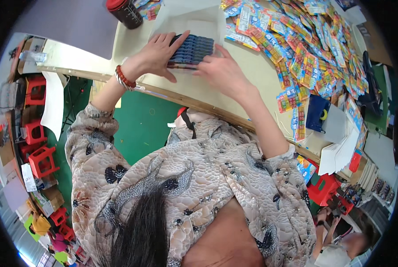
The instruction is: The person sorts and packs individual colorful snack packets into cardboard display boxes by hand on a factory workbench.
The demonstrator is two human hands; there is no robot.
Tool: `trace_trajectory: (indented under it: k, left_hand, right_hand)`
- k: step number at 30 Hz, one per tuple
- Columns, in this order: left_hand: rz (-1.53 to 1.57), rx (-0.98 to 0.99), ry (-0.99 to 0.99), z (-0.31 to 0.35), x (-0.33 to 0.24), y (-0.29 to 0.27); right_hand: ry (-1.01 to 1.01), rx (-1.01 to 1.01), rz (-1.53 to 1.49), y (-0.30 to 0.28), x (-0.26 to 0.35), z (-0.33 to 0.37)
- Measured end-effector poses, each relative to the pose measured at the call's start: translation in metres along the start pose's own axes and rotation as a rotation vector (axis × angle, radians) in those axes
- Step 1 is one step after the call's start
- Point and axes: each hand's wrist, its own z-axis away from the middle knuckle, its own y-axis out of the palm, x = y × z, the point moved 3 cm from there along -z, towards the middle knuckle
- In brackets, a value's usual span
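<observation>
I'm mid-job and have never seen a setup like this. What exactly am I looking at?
No machine here: those are a person's two bare hands. The single picture comes from a wide fisheye camera on their head, looking down, so straight edges bend. Its left is the person's left. The left hand and right hand are at opposite ends of a dark blue ridged stack; how firm the grip is, I can't tell. On the table also lie many colourful packets, right, and a dark cup with a red lid, upper left.
</observation>
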Motion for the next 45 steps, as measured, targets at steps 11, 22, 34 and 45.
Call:
trace_trajectory:
  k: [11, 22, 34, 45]
  left_hand:
    - [-0.045, -0.072, -0.179, 0.012, -0.032, -0.013]
    - [-0.161, -0.271, -0.355, 0.014, -0.064, -0.031]
    - [-0.103, -0.088, -0.382, -0.037, -0.029, -0.028]
    - [0.677, -0.309, 0.125, -0.109, -0.137, -0.065]
  right_hand:
    - [0.75, -0.504, -0.2, -0.014, -0.021, 0.013]
    - [0.559, -0.41, -0.466, -0.006, -0.009, 0.019]
    - [0.741, -0.356, -0.529, -0.069, -0.095, 0.043]
    - [1.003, -0.559, 0.419, -0.174, -0.28, 0.205]
